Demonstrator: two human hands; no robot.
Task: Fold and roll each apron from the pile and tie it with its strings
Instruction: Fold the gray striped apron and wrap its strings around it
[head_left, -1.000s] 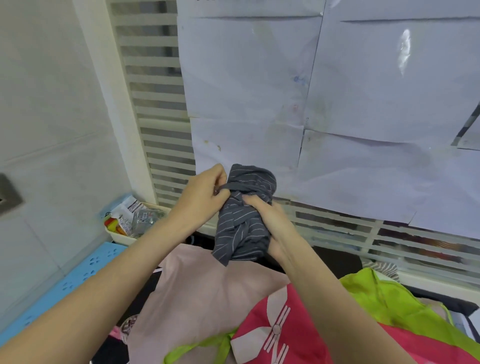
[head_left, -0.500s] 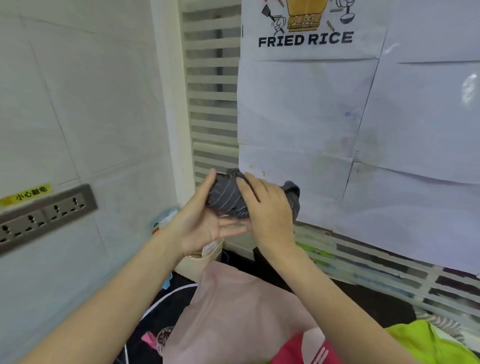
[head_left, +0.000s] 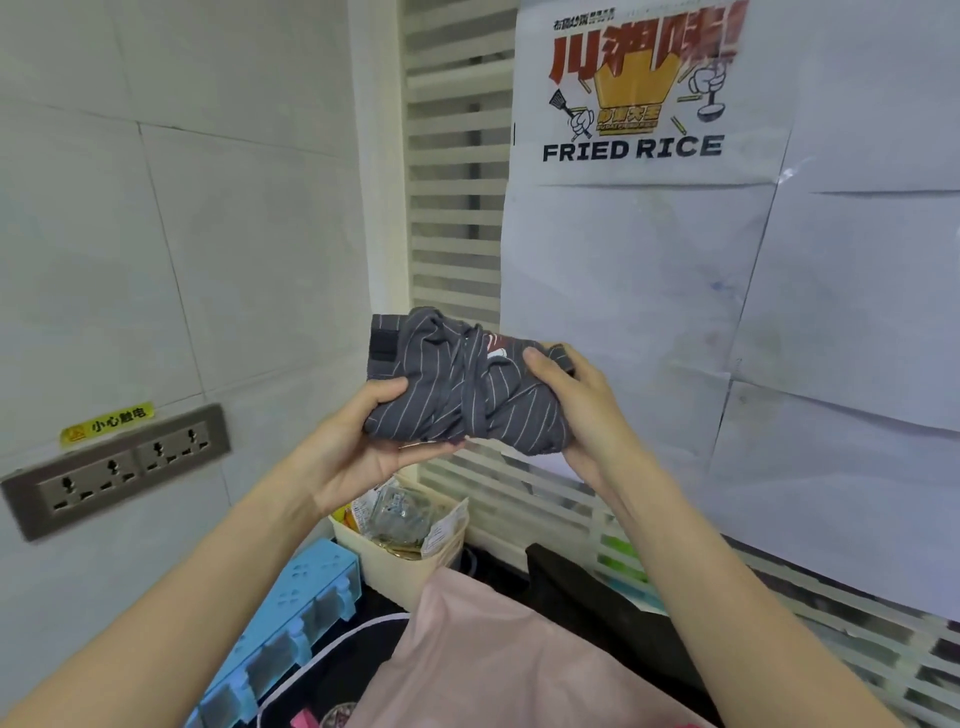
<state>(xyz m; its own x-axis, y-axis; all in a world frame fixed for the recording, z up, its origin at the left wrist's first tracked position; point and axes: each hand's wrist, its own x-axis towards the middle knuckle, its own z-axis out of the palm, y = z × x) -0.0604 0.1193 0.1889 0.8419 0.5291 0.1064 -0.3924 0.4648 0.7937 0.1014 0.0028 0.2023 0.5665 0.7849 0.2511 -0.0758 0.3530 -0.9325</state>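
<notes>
A dark grey pinstriped apron is rolled into a bundle, lying sideways in mid-air in front of the wall. Its strings wrap around the middle of the roll. My left hand holds the roll's left end from below, thumb on its front. At the right end, my right hand grips the roll with thumb on top and fingers curled behind. A pale pink apron lies on the pile at the bottom.
A cream bin with plastic packets stands below my hands against the wall. A blue plastic rack lies at lower left. A metal socket strip is set in the tiled wall. Paper sheets and a fried rice poster cover the slatted window.
The roll went from upright to lying sideways and was lifted higher. My right hand slid from over its front to its right end. The view tilted up and left.
</notes>
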